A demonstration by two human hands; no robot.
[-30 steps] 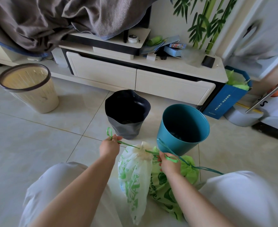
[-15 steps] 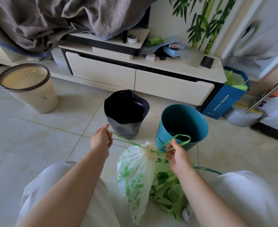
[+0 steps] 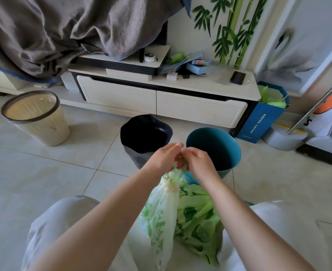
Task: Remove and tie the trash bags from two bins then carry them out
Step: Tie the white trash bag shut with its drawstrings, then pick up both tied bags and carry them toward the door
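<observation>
Closest to me, two trash bags sit on the floor tiles (image 3: 43, 182). One is a white bag (image 3: 161, 218) printed in green, on my left. The other is a green bag (image 3: 198, 222), touching it on the right. The white bag's neck is gathered tight, and one green drawstring (image 3: 177, 174) rises from it into my two hands. My left hand (image 3: 164, 158) and right hand (image 3: 197, 162) meet just above that neck, fingertips together, and both pinch the green drawstring. The loop between my fingers is too small for me to tell whether a knot has formed.

Beyond my hands stand three bins. A black-lined bin (image 3: 145, 137) is behind my left hand and a teal bin (image 3: 214, 149) behind my right. A beige bin (image 3: 36, 118) stands well apart to the far left.

Farthest off is a low cabinet (image 3: 161, 102) with two drawers and one dark phone (image 3: 237, 77) on top. One grey blanket (image 3: 63, 30) hangs over its left end.
</observation>
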